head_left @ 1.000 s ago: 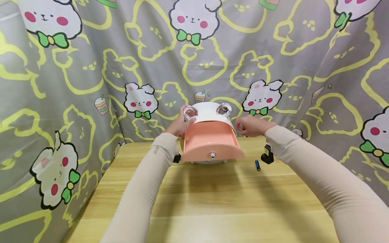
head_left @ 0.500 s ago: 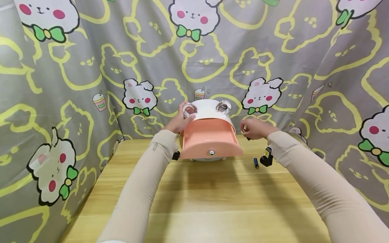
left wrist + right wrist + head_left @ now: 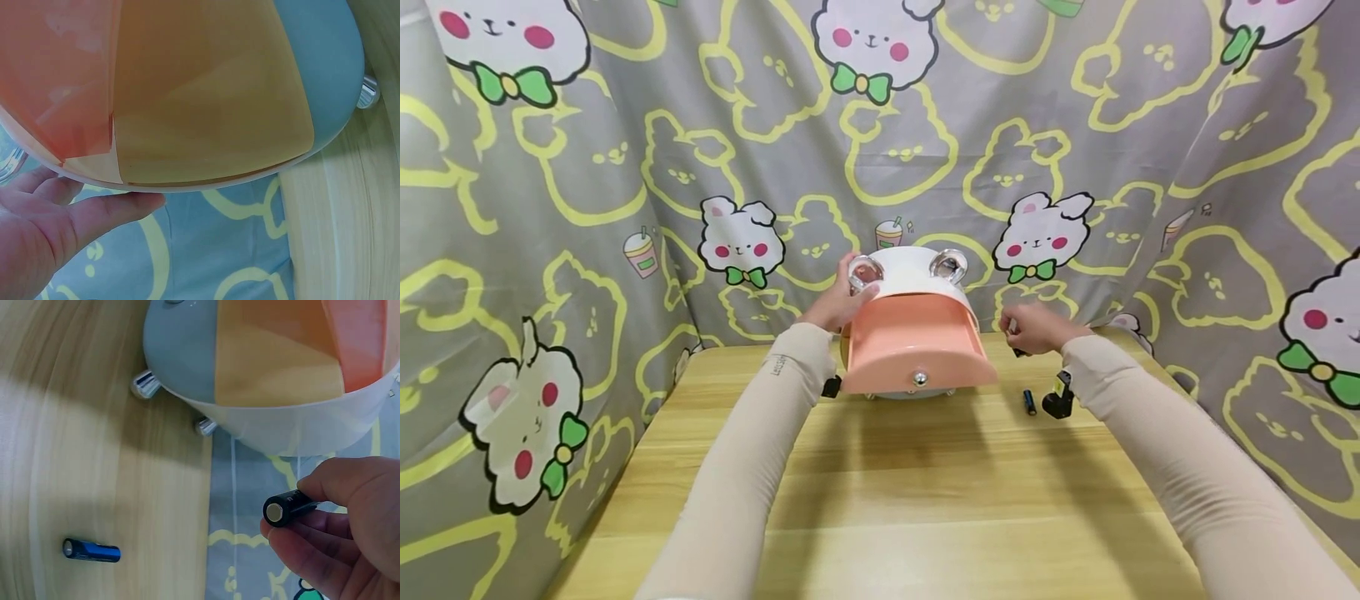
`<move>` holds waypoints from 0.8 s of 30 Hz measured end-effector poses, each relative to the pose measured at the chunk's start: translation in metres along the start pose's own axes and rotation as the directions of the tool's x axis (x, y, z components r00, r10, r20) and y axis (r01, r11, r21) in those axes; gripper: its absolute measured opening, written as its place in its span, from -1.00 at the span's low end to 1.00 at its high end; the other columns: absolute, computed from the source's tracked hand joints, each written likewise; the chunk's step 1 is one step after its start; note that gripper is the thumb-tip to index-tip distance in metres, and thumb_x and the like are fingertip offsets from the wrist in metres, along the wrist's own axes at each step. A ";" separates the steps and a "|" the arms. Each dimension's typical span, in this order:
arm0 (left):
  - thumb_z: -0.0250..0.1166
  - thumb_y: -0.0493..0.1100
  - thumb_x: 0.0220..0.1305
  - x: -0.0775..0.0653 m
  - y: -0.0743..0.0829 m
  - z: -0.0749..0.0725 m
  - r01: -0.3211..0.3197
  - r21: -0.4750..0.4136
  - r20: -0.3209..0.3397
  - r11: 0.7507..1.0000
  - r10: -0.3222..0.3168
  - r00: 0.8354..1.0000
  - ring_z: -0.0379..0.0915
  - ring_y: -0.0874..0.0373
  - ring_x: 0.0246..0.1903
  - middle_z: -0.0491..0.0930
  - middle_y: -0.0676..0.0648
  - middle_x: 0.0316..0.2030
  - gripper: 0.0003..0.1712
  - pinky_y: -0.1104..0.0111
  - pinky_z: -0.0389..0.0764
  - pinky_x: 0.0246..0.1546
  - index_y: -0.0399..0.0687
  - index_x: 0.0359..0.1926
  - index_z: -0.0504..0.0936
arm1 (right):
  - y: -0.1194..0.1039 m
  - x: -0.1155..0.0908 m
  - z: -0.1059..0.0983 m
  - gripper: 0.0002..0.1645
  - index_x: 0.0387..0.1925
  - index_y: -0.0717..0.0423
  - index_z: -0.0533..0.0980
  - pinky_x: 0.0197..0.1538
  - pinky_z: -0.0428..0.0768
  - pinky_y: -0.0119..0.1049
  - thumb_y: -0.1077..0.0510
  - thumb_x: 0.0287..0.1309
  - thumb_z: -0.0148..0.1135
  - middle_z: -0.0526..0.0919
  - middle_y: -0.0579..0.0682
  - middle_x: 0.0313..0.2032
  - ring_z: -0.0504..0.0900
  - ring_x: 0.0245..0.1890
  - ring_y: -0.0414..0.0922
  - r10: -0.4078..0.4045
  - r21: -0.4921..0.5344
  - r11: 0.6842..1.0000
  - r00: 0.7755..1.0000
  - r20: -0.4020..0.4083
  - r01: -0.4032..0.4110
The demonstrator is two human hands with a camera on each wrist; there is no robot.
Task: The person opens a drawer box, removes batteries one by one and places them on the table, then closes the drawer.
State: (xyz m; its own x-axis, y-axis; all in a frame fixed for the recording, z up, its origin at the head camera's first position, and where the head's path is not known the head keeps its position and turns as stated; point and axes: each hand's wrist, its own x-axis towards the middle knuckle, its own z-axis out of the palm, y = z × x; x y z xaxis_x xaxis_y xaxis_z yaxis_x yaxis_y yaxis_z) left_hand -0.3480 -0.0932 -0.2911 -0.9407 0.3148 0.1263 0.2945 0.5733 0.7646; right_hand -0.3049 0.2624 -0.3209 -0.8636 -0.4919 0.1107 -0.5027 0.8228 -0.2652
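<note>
A frog-like desktop drawer box (image 3: 917, 271) has a white top and two clear ring ears. Its pink drawer (image 3: 917, 362) stands pulled out, with a silver knob in front. My left hand (image 3: 842, 300) holds the box's upper left side by one ear; in the left wrist view the thumb lies straight along the shell. To the box's right, apart from it, my right hand (image 3: 1033, 327) pinches a black battery (image 3: 287, 507) between thumb and fingers. A second battery (image 3: 92, 550), blue and black, lies on the table below that hand.
The wooden table (image 3: 880, 500) ends just behind the box. Grey patterned curtain (image 3: 910, 158) hangs behind and at both sides. Silver feet (image 3: 145, 384) raise the box off the tabletop. A black wrist camera (image 3: 1058, 398) hangs under the right cuff.
My right hand has shifted slightly right and down, away from the box's side. The left hand keeps its place on the box, and the drawer stays out.
</note>
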 end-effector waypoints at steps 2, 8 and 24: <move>0.09 0.18 0.39 -0.001 0.000 -0.001 -0.007 0.007 -0.001 1.000 0.007 1.000 0.36 -0.28 0.11 0.31 -0.39 0.22 -0.09 0.00 0.31 0.20 0.30 0.49 -0.33 | 0.002 -0.002 0.004 -0.90 -0.36 0.20 0.49 -0.43 0.46 -0.21 0.34 -0.01 0.12 0.52 -0.05 -0.58 0.46 -0.61 -0.15 -0.012 0.018 1.000 1.000 -0.005 0.012; 0.08 0.20 0.39 -0.002 0.000 -0.001 -0.008 0.018 0.011 1.000 0.008 1.000 0.34 -0.27 0.14 0.28 -0.38 0.25 -0.08 0.01 0.30 0.21 0.33 0.48 -0.35 | 0.012 -0.002 0.023 -0.91 -0.38 0.18 0.47 -0.24 0.52 -0.02 0.35 0.02 0.14 0.54 -0.08 -0.61 0.50 -0.63 -0.18 0.027 0.039 0.999 1.000 -0.013 -0.027; 0.10 0.12 0.40 -0.005 0.003 -0.002 -0.048 0.008 0.000 0.999 0.048 0.999 0.31 -0.29 0.17 0.31 -0.40 0.23 -0.09 0.00 0.24 0.25 0.22 0.49 -0.33 | 0.025 -0.007 0.059 -0.90 -0.27 0.27 0.49 -0.44 0.48 -0.28 0.31 0.16 0.18 0.52 -0.03 -0.62 0.48 -0.66 -0.19 0.231 0.094 0.966 0.967 0.104 -0.241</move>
State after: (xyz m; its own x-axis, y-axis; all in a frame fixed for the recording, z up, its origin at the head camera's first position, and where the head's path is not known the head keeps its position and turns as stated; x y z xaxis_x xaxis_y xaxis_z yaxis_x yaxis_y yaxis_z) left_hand -0.3428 -0.0943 -0.2883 -0.9255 0.3420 0.1629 0.3408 0.5639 0.7523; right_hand -0.3092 0.2700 -0.3851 -0.9474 -0.3155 -0.0542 -0.2739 0.8865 -0.3730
